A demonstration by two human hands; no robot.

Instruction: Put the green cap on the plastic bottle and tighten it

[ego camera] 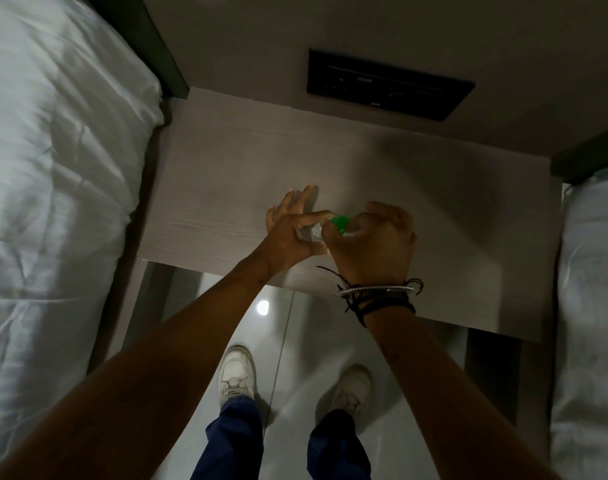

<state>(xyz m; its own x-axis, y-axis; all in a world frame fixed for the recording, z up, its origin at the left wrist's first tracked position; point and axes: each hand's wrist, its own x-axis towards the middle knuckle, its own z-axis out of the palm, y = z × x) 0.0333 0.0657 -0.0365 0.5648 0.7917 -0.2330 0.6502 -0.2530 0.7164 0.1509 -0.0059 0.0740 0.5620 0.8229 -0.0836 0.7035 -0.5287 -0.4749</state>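
Over the near half of a pale wood-grain bedside table (205,188), between two beds, both hands meet on one clear plastic bottle (311,233). Left hand (288,233): thumb and index finger closed around the bottle's upper part, remaining fingers spread loose and pointing away over the tabletop. Right hand (372,244): curled down from above, fingers pinched narrow on the green cap (340,223), which sits at the bottle's mouth; whether the cap is fully seated cannot be told. Bottle body: mostly hidden under the hands, any label not visible. Right wrist: several dark cord bracelets (382,299) and one pale band. Wall behind the table: black rectangular panel (389,84) bearing small white marks, too small to read. No legible writing or brand anywhere in view. Tabletop: bare on the left, far and right portions, with a soft shadow on the far right; the near edge runs just under the wrists, slanting down toward the right. Left of the table: white bedding (53,202), its edge close beside the table's left side. Right of the table: second white bed (593,271), close against the table's right edge. Below the near edge: glossy light floor (295,341), two white shoes (236,374), blue trouser legs.
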